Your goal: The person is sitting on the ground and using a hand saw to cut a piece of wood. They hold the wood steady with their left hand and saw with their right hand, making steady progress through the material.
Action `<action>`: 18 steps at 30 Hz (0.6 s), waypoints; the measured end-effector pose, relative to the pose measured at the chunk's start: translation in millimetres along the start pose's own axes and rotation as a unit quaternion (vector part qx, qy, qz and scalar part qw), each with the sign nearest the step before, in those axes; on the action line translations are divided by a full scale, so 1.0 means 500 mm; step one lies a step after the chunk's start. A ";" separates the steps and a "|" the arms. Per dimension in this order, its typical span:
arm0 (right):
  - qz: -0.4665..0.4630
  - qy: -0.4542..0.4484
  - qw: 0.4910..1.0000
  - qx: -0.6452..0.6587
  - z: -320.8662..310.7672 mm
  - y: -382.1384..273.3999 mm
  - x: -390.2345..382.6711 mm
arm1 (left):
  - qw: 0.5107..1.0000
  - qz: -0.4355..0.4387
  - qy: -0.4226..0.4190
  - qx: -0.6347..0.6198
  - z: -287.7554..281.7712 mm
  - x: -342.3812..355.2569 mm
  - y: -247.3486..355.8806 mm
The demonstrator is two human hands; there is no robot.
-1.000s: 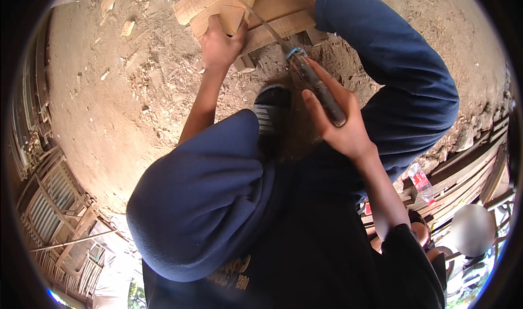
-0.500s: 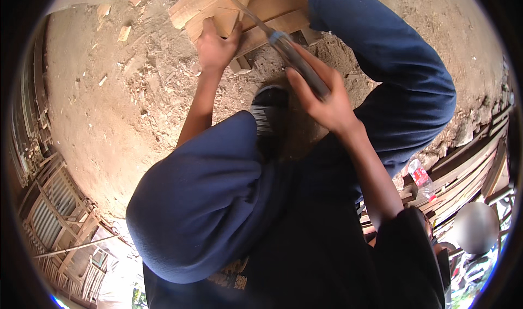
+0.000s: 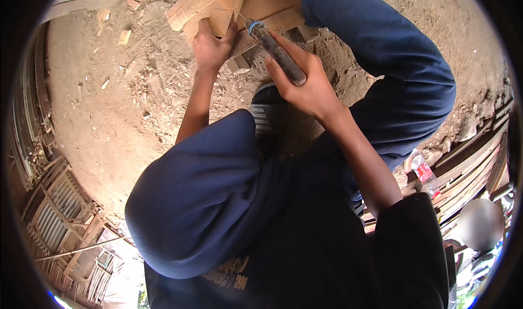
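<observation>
Fingers of the right hand [image 3: 305, 86] are clenched around a dark tool handle [image 3: 278, 53], a slim cylinder with a blue band near its upper end, and that grip is firm, thumb over the top. The handle slants toward eleven o'clock, its far end meeting the wooden block [image 3: 239, 7] right at the top of the view; what tip the tool carries, I cannot tell.

Just beside it, at nine o'clock from the right hand, the left hand [image 3: 212, 47] is closed on the block's near edge, fingers curled over the pale wood, steadying it. So both hands are occupied: one grasping the tool, one grasping the wood, close together and barely apart.

Pale timber, that block, with angled faces and a thin line across it, and it sits on the dirt ground [image 3: 109, 107] at twelve o'clock. A small wood offcut [image 3: 238, 65] lies under it, between the two hands. Chips and shavings [image 3: 147, 80] are scattered at ten o'clock.

Blue sleeves frame everything, the right sleeve [image 3: 403, 75] arching in from two o'clock. A striped shoe [image 3: 267, 113] peeks out at centre. Over at four o'clock a plastic bottle [image 3: 422, 170] rests by stacked wooden planks [image 3: 474, 162]. At eight o'clock, wooden frames [image 3: 54, 216] stand at the rim.
</observation>
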State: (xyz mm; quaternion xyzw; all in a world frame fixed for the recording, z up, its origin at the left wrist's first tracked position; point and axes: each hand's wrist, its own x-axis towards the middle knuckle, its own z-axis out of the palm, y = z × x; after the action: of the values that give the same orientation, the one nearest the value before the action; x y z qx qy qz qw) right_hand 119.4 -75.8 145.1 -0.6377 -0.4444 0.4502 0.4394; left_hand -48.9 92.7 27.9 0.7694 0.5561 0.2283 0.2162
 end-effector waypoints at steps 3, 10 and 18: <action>-0.095 0.043 0.994 -0.006 -0.004 0.058 -0.058 | 1.000 0.023 0.008 -0.005 0.002 0.010 0.012; -0.025 0.029 0.999 0.000 0.027 0.044 -0.025 | 1.000 0.018 -0.015 0.017 -0.006 0.009 0.000; -0.080 0.057 0.995 -0.011 0.031 0.057 -0.093 | 0.999 0.035 -0.012 0.034 -0.007 0.008 -0.010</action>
State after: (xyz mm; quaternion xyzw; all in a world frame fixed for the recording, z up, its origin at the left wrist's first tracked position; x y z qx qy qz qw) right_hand 100.1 -124.2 123.0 -0.6295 -0.4734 0.3711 0.4918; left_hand -53.6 98.4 28.0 0.7978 0.5339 0.2076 0.1882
